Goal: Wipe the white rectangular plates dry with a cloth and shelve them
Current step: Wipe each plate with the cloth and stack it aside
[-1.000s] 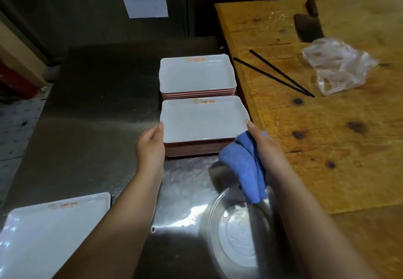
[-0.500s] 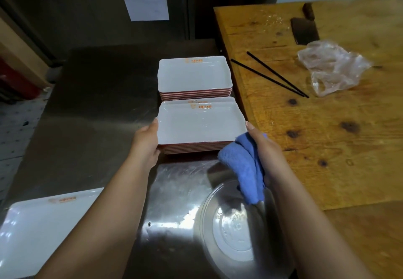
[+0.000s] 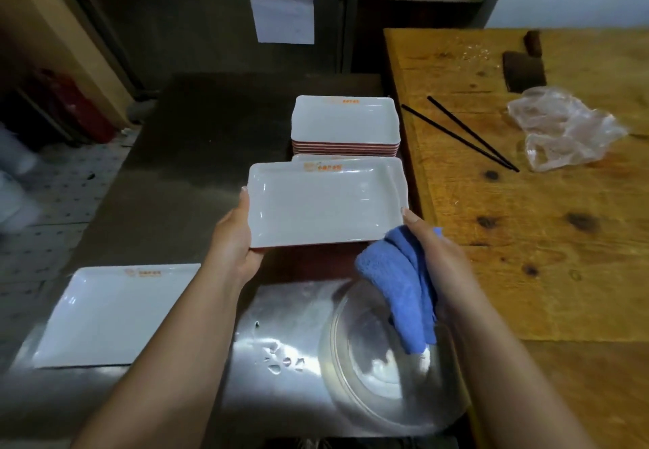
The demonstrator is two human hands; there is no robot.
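Head view: one plate lifted, cloth ready for wiping

Head camera showed the left hand (image 3: 234,237) gripping the left short edge of a white rectangular plate (image 3: 325,204), the thumb on the rim and the fingers curled under it. The right hand (image 3: 426,243) touched the plate's right near corner with its fingertips, and at the same time it held a blue cloth (image 3: 400,287) bunched against the palm; the cloth hung down below the hand. The plate was raised above the steel table (image 3: 196,153) and sat over a near stack, of which only a strip of rim (image 3: 316,157) was visible behind it.

To do the wiping well, I judged that the left hand should carry the weight alone, so the right hand could be free to spread the cloth flat. A bunched cloth dries only a small area. The corners and the raised rim probably keep water, so they needed a slow pass, and also the underside.

Farther back stood a second stack (image 3: 346,122). A single plate (image 3: 112,315) lay at the near left. A clear round lid or dish (image 3: 382,371) lay under the cloth. On the wooden table (image 3: 526,237) were black chopsticks (image 3: 463,134), a crumpled plastic bag (image 3: 565,129) and a cleaver (image 3: 523,69). No shelf was clearly visible.
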